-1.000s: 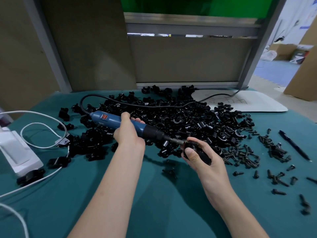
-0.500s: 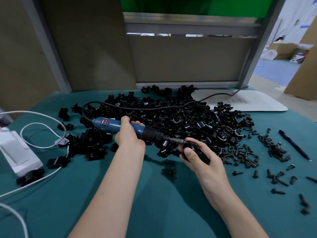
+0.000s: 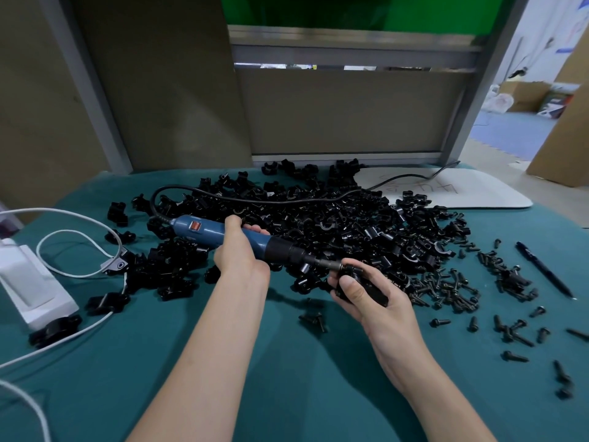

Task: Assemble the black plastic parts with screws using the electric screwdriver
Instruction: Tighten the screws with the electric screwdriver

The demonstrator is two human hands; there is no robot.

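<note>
My left hand (image 3: 237, 256) grips the blue electric screwdriver (image 3: 210, 232) round its barrel, held almost level and pointing right. Its metal bit meets the black plastic part (image 3: 363, 287) that my right hand (image 3: 366, 293) holds just above the cloth, thumb pressed on its near face. A big heap of loose black plastic parts (image 3: 334, 224) lies behind both hands. Black screws (image 3: 446, 291) are scattered to the right of my right hand, and a few screws (image 3: 314, 319) lie below it.
The table carries a teal cloth (image 3: 287, 378). A white box with white cables (image 3: 28, 282) sits at the left edge. A black pen (image 3: 545, 269) lies at the right, a white board (image 3: 452, 193) at the back right. The screwdriver's black cord (image 3: 255, 200) loops over the heap.
The screwdriver and my left hand have shifted slightly right and toward me, pressing the bit closer into the held part. My right hand has stayed almost in place.
</note>
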